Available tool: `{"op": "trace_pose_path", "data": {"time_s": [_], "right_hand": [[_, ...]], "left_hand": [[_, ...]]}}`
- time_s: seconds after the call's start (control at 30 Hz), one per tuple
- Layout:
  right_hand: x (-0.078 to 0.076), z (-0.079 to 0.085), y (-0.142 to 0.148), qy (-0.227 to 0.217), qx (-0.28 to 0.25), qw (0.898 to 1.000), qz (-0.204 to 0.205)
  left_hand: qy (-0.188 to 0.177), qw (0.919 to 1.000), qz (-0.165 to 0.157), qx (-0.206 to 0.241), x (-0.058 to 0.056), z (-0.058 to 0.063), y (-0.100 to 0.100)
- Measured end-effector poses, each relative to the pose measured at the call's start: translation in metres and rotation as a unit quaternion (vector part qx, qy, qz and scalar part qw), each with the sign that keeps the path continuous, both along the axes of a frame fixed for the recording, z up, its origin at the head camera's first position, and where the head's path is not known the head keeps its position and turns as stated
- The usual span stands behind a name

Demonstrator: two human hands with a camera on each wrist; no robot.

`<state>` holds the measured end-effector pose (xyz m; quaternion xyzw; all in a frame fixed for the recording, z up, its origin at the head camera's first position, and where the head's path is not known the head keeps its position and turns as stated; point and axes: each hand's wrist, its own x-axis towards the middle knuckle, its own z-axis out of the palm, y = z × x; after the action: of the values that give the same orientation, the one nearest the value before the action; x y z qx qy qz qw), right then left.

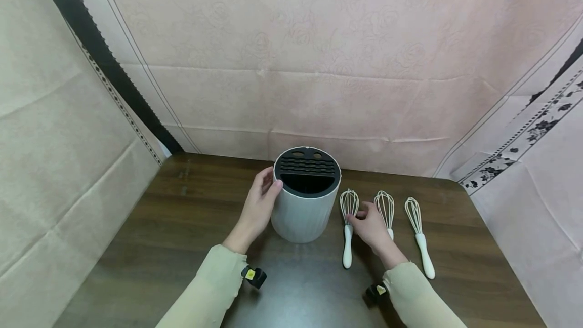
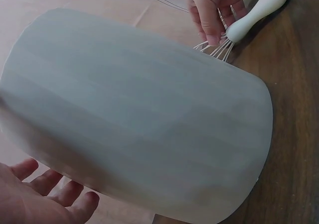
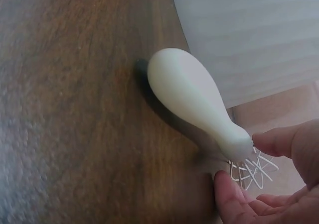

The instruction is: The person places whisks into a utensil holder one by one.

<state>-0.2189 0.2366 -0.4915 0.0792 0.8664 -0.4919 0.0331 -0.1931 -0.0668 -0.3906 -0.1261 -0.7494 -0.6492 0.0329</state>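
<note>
A white round utensil holder (image 1: 302, 216) with a black slotted top (image 1: 307, 166) stands upright on the table. My left hand (image 1: 260, 197) rests against its left side near the rim, thumb toward the front and fingers loosely spread; the left wrist view shows those fingers (image 2: 46, 181) along its wall. To the right of the holder is a whisk (image 1: 348, 244) with a white handle and pale wires. My right hand (image 1: 371, 226) pinches this whisk where wires meet handle, its thumb (image 3: 274, 140) on one side and fingers on the other. The handle points toward me.
Two more whisks lie to the right on the brown wooden table (image 1: 205, 267): a middle whisk (image 1: 385, 205), partly covered by my right hand, and an outer whisk (image 1: 423, 252). Pale patterned cloth (image 1: 291, 105) hangs behind the table and along both sides.
</note>
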Motion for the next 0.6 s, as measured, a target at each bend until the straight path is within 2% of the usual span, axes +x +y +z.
{"op": "trace_pose_path", "data": {"time_s": [0.1, 0.27, 0.37, 0.53, 0.6], "right_hand": [[-0.001, -0.001, -0.002, 0.002, -0.012, 1.0, 0.001], [-0.001, -0.002, -0.002, 0.0, -0.036, 0.999, -0.006], [0.0, -0.001, -0.002, -0.002, -0.052, 0.999, -0.007], [0.003, 0.009, -0.001, 0.017, -0.067, 0.998, -0.002], [0.005, 0.016, 0.001, 0.028, -0.068, 0.997, -0.002]], "left_hand": [[-0.007, 1.0, 0.0, 0.007, -0.004, -0.004, 0.0], [-0.026, 0.9993, 0.005, 0.025, -0.016, -0.023, -0.001], [-0.022, 0.9993, 0.013, 0.029, -0.02, -0.032, 0.0], [-0.003, 0.9992, 0.021, 0.033, -0.021, -0.038, 0.001], [-0.01, 0.9992, 0.018, 0.034, -0.021, -0.036, 0.001]]}}
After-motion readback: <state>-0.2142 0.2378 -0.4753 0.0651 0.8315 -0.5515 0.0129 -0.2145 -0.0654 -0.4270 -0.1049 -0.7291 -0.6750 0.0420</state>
